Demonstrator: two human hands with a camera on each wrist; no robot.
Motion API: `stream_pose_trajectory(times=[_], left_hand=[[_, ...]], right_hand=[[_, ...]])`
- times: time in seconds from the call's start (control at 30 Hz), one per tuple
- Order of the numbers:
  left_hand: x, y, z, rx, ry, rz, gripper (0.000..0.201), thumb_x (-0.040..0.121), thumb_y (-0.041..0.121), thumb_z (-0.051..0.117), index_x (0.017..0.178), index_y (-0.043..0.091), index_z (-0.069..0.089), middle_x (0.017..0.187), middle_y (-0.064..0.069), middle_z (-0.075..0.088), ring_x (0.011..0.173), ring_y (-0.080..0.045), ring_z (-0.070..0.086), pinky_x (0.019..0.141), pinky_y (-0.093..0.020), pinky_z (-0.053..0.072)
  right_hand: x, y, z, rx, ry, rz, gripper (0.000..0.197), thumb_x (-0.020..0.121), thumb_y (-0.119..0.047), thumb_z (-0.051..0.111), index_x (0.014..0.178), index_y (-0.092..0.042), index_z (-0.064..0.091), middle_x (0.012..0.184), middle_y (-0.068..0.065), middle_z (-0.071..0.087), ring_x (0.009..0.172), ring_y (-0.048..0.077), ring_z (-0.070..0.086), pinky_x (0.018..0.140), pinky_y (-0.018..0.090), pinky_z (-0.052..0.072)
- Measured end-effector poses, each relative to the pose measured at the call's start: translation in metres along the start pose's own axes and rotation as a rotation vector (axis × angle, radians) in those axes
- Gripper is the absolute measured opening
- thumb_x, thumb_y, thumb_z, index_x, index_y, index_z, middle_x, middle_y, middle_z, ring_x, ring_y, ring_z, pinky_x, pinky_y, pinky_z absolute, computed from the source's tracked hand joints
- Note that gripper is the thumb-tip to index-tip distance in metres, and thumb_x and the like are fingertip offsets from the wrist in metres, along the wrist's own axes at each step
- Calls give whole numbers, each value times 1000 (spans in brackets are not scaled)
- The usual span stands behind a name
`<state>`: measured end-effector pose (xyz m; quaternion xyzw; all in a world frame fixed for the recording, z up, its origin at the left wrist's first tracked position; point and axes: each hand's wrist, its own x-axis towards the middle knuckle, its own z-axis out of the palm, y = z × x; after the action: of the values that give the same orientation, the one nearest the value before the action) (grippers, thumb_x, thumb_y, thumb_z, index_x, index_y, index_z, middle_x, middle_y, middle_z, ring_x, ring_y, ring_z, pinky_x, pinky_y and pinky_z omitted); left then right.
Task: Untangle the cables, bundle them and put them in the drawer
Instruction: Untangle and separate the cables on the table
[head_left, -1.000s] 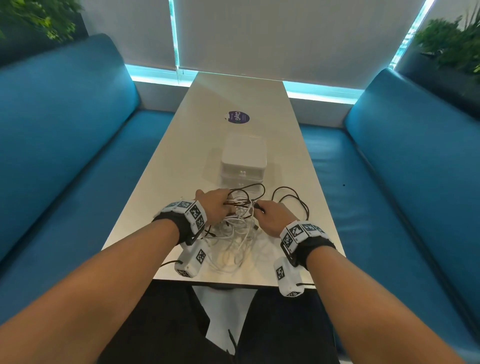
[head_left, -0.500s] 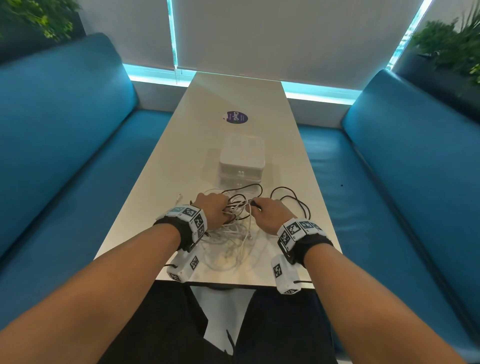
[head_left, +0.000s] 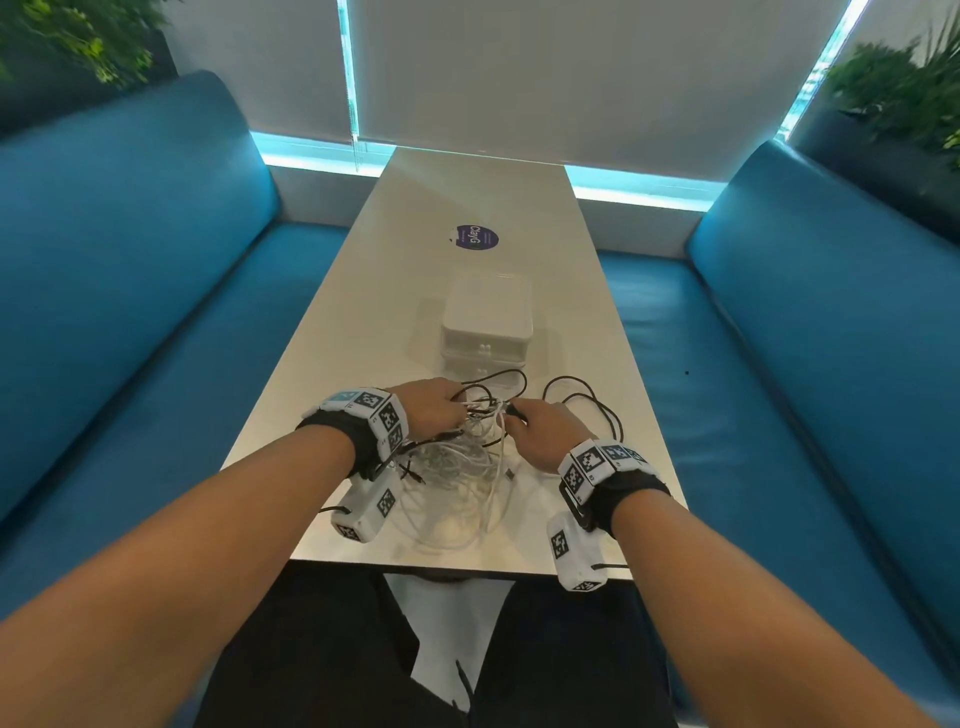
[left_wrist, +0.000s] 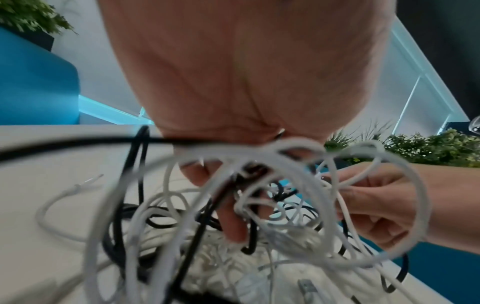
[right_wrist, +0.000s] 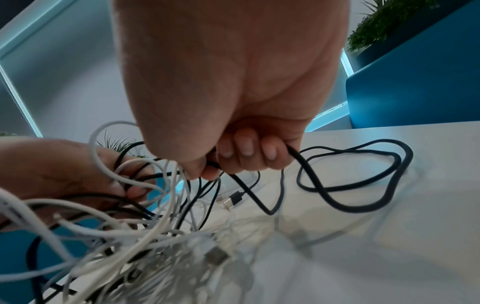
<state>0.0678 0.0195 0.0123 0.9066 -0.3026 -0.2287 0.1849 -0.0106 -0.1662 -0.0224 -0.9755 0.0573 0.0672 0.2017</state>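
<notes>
A tangle of white and black cables (head_left: 470, 457) hangs just above the near end of the white table (head_left: 363, 332). My left hand (head_left: 434, 408) grips the tangle from the left, fingers curled through its loops (left_wrist: 231, 222). My right hand (head_left: 540, 428) pinches a black cable (right_wrist: 345, 185) between thumb and curled fingers (right_wrist: 246, 152); that cable loops out to the right on the table (head_left: 587, 405). A small white drawer box (head_left: 485, 322) stands shut just beyond the hands. Loose USB plugs (right_wrist: 231, 200) dangle below the tangle.
Blue benches (head_left: 130, 291) (head_left: 821, 332) flank the long table. A round dark sticker (head_left: 475, 237) lies beyond the drawer box. Plants (head_left: 904, 83) stand behind the benches. The table's near edge (head_left: 457, 569) is just under my wrists.
Both hands have lifted the tangle slightly and drifted a little away from me; the hold on the cables looks the same.
</notes>
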Motion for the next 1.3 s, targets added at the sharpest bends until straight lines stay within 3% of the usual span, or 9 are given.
stream_pose_trajectory(times=[0.1, 0.2, 0.43, 0.6, 0.7, 0.9, 1.1, 1.2, 1.3], left_hand=[[-2, -3, 2, 54, 11, 46, 3, 92, 18, 58, 90, 17, 57, 79, 2, 57, 75, -20, 53, 66, -30, 38], [-1, -10, 5, 137, 35, 33, 12, 85, 19, 67, 94, 24, 60, 84, 6, 57, 82, -21, 57, 71, -28, 41], [2, -4, 12, 246, 98, 13, 19, 83, 23, 67, 85, 18, 49, 89, -5, 60, 89, -31, 63, 75, -37, 52], [2, -3, 14, 263, 79, 0, 45, 76, 36, 81, 95, 17, 45, 102, -10, 63, 96, -30, 62, 73, -31, 46], [2, -4, 13, 256, 44, -14, 72, 65, 46, 89, 115, 12, 48, 109, -8, 61, 101, -29, 60, 77, -33, 47], [1, -14, 20, 182, 104, 1, 87, 67, 40, 89, 128, 12, 32, 102, -10, 62, 95, -34, 63, 77, -39, 51], [0, -30, 20, -79, 216, 55, 53, 83, 25, 74, 113, 28, 31, 104, 2, 58, 92, -23, 61, 75, -31, 46], [-1, -29, 25, -105, 209, 79, 63, 82, 25, 74, 128, 28, 32, 116, 3, 60, 101, -20, 62, 87, -34, 52], [-2, -30, 26, -111, 186, 79, 71, 79, 28, 74, 134, 29, 29, 112, 2, 64, 96, -19, 63, 86, -34, 53]], right_hand=[[0, 6, 0, 11, -10, 48, 26, 101, -46, 41, 91, -25, 54, 102, 10, 68, 96, 31, 60, 73, 35, 43], [-2, 11, 0, -9, -25, 77, 28, 100, -48, 41, 95, -24, 56, 106, 11, 67, 98, 31, 60, 74, 34, 41], [-3, 1, 1, 33, -9, 42, 23, 100, -41, 43, 86, -26, 52, 98, 11, 67, 92, 32, 61, 72, 36, 45], [-2, -3, -4, 29, 5, 26, 21, 101, -35, 41, 89, -24, 55, 98, 11, 68, 92, 30, 58, 74, 36, 44], [-2, -1, -5, 33, 9, 43, 23, 101, -36, 40, 89, -23, 55, 96, 11, 67, 89, 30, 59, 73, 36, 46], [-3, 6, -2, -3, -7, 120, 33, 102, -40, 41, 105, -16, 62, 104, 12, 67, 95, 31, 61, 77, 35, 48], [-6, 13, -5, 30, 0, 160, 33, 100, -42, 45, 115, -17, 62, 109, 11, 66, 100, 31, 61, 75, 32, 42], [-4, 7, -9, 79, 76, 144, 34, 91, -40, 53, 122, -28, 52, 103, 9, 67, 90, 28, 64, 77, 33, 49], [-9, -6, -20, 186, 230, 75, 35, 84, -34, 55, 118, -29, 50, 81, 3, 63, 71, 21, 62, 62, 29, 46]])
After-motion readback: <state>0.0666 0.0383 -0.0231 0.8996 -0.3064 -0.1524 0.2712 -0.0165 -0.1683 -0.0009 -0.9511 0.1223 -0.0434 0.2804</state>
